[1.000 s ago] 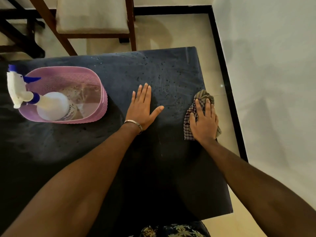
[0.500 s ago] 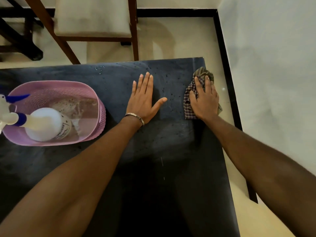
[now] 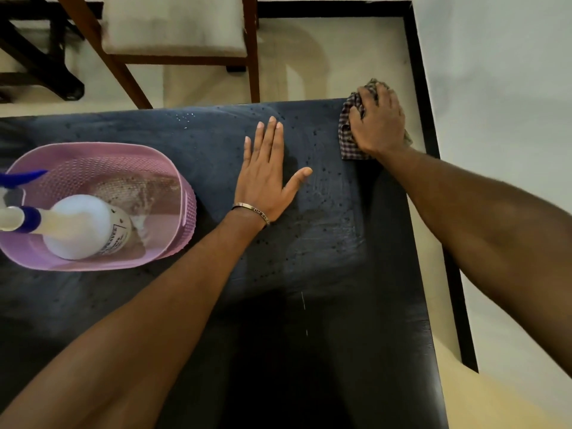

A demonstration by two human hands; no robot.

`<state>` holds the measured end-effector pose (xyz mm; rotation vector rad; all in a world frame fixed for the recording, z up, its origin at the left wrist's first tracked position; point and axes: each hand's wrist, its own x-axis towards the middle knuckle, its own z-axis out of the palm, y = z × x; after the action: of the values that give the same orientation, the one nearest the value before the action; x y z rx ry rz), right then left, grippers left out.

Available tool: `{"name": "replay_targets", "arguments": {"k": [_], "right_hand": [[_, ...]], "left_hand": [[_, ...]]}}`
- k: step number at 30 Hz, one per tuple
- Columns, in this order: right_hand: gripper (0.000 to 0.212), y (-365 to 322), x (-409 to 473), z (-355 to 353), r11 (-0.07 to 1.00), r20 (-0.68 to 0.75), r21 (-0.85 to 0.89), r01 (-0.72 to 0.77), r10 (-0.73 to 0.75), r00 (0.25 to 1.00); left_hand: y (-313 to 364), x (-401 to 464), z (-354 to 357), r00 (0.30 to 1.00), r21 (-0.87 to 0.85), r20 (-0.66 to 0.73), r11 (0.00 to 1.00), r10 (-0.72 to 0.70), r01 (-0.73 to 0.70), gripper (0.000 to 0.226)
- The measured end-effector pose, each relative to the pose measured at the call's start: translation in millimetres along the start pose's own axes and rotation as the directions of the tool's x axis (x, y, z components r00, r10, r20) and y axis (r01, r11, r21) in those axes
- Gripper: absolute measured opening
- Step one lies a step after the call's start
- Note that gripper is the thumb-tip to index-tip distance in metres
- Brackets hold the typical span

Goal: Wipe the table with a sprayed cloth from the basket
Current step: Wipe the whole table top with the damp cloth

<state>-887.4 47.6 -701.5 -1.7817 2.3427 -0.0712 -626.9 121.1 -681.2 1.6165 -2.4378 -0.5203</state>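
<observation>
checked cloth [image 3: 347, 140] gripped by right hand [image 3: 378, 125]

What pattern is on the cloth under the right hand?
A small dark check on the cloth, best seen in the head view.

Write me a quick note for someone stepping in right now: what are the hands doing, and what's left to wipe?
Left hand: flat, fingers straight, on the dark tabletop.
Right hand: presses the checked cloth at the far right corner.
White spray bottle stands in the pink plastic basket.
Done: cloth out, droplets on the table.
Left: wipe the spotted middle and the rest.
</observation>
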Motion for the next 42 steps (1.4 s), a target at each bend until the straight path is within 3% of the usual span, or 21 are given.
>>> {"name": "replay_targets", "arguments": {"k": [5,13,19,22,27,31,35,38,42], "right_hand": [[0.061,-24,-21,5,0.997,-0.046,-0.061,0.054,-0.057,0.997],[0.066,-139,-95,28,0.913,0.104,-0.072,0.401,-0.393,0.914],[0.068,-134,-118,29,0.853,0.129,-0.018,0.522,-0.515,0.847],[0.065,-91,-118,22,0.910,0.078,0.012,0.415,-0.415,0.907],[0.063,1,-116,9,0.996,0.006,-0.006,0.084,-0.084,0.996],[0.064,-10,-140,11,0.997,0.002,-0.020,-0.072,0.072,0.997],[0.066,-93,-196,26,0.988,0.045,-0.004,0.153,-0.153,0.987],[0.076,-146,-245,37,0.933,0.144,-0.008,0.359,-0.355,0.924],[0.075,-133,-262,39,0.839,0.191,0.042,0.543,-0.540,0.820]], "left_hand": [[-9,-10,-7,0.999,0.019,0.000,0.999,-0.044,0.044,0.090],[-21,-30,-20,0.995,0.035,-0.016,0.994,-0.103,0.104,0.086],[-21,-46,-21,0.991,0.079,0.006,0.988,-0.130,0.129,0.087],[-19,-52,-21,0.994,0.051,0.020,0.993,-0.106,0.105,0.088],[-15,-62,-22,0.994,0.055,0.032,0.993,-0.106,0.104,0.089],[-19,-78,-23,0.994,0.081,0.054,0.993,-0.095,0.090,0.089],[-19,-93,-24,0.993,0.064,0.079,0.994,-0.088,0.083,0.093],[-16,-100,-25,0.993,0.052,0.087,0.996,-0.082,0.078,0.092],[-12,-105,-26,0.993,0.063,0.091,0.995,-0.078,0.072,0.089]]}}
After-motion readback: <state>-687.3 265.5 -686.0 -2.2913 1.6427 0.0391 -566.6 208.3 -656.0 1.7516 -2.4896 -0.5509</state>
